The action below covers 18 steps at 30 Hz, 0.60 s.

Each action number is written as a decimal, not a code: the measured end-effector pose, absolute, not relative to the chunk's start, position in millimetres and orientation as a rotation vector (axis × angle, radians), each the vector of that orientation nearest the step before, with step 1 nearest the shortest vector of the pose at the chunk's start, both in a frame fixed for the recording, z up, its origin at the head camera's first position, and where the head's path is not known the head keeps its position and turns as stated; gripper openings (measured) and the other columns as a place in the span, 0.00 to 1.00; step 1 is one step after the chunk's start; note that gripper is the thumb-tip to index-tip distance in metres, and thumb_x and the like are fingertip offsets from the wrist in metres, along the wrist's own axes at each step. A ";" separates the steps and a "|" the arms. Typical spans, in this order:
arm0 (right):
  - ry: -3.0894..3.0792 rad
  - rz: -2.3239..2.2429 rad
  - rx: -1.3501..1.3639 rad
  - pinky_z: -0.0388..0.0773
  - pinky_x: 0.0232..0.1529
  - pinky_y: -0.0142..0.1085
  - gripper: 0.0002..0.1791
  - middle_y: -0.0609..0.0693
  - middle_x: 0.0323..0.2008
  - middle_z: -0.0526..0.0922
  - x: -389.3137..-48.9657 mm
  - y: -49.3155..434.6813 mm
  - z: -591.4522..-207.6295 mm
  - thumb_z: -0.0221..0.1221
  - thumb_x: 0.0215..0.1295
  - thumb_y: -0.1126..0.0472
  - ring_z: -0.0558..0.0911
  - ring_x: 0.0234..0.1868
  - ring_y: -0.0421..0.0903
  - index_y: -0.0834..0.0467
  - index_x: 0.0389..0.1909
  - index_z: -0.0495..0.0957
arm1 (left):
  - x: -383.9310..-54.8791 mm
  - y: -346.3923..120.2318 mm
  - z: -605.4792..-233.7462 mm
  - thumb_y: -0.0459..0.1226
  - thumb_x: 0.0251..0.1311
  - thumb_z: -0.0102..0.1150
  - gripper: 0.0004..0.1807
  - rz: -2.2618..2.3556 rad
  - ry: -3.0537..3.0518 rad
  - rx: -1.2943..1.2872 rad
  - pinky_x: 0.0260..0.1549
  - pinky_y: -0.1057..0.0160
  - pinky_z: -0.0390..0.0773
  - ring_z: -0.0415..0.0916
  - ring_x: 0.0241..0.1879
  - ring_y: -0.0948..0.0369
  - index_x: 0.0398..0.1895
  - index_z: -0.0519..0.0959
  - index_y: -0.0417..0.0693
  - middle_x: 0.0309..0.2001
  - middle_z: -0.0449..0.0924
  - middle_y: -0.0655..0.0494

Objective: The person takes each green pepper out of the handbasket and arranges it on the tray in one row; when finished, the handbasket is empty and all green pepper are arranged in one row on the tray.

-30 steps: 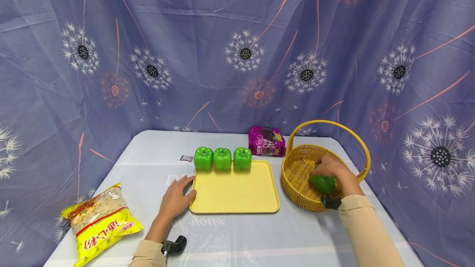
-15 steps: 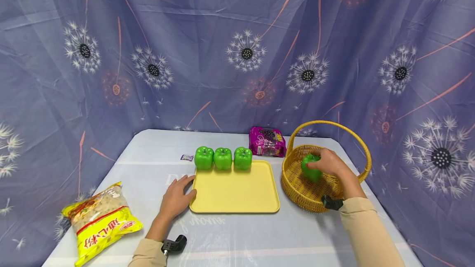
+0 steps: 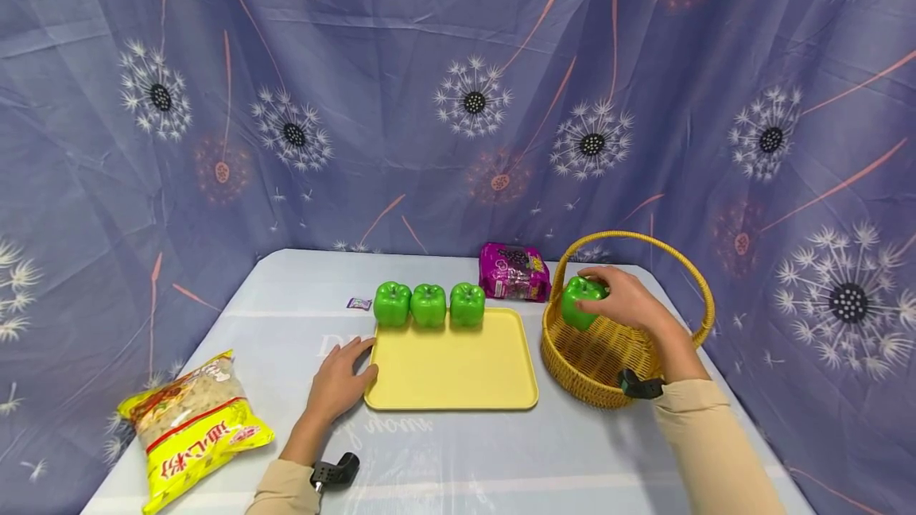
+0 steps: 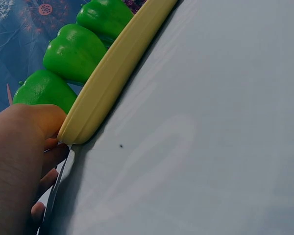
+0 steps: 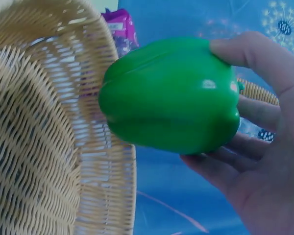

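My right hand [image 3: 622,296] grips a glossy green bell pepper [image 3: 583,302] at the far left part of the wicker basket [image 3: 597,400]. In the right wrist view the thumb lies on one side of the pepper [image 5: 171,98] and the fingers on the other, near its stem. The basket's woven rim [image 5: 125,196] passes beside it. My left hand [image 3: 339,380] holds the left edge of the yellow tray [image 3: 454,368], thumb over the rim and fingers outside it, as the left wrist view shows. Three more green bell peppers [image 3: 428,306] stand in a row at the tray's back edge.
A purple snack packet [image 3: 514,272] lies behind the tray, beside the basket. A small purple wrapped sweet [image 3: 359,304] lies left of the pepper row. At the front left is a yellow pasta bag [image 3: 196,431]. The basket's tall handle [image 3: 637,235] arches over the right hand.
My right hand has lifted the bell pepper from the basket's bottom and carried it left and away from me, toward the far left rim. My left hand and the tray have stayed in place.
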State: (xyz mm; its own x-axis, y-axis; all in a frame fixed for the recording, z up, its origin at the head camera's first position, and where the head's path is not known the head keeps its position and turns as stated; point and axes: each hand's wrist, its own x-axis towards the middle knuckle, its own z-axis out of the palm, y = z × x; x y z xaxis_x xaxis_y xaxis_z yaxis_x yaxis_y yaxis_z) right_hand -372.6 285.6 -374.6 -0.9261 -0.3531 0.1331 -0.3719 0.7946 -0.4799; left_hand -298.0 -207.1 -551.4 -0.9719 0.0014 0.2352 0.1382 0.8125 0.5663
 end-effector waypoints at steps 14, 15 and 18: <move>-2.878 0.936 0.749 0.81 0.43 0.44 0.34 0.52 0.51 0.77 -381.2 250.2 -359.3 0.68 0.57 0.48 0.79 0.48 0.50 0.54 0.63 0.71 | -300.0 -207.4 -549.7 0.45 0.59 0.58 0.29 -0.890 -2.771 -0.112 0.64 0.38 0.55 0.56 0.66 0.38 0.65 0.73 0.50 0.65 0.67 0.38; -2.877 0.941 0.761 0.81 0.43 0.44 0.34 0.53 0.51 0.77 -382.3 248.4 -359.9 0.68 0.57 0.50 0.79 0.48 0.51 0.56 0.63 0.71 | -299.7 -207.2 -549.6 0.45 0.59 0.58 0.29 -0.892 -2.773 -0.115 0.64 0.38 0.55 0.57 0.66 0.38 0.65 0.73 0.50 0.65 0.67 0.38; -2.889 0.924 0.750 0.81 0.43 0.44 0.34 0.53 0.50 0.78 -386.3 242.9 -364.8 0.68 0.57 0.51 0.80 0.47 0.51 0.57 0.63 0.71 | -298.4 -206.3 -550.3 0.45 0.59 0.58 0.29 -0.896 -2.777 -0.125 0.64 0.39 0.55 0.57 0.66 0.38 0.64 0.73 0.49 0.65 0.67 0.38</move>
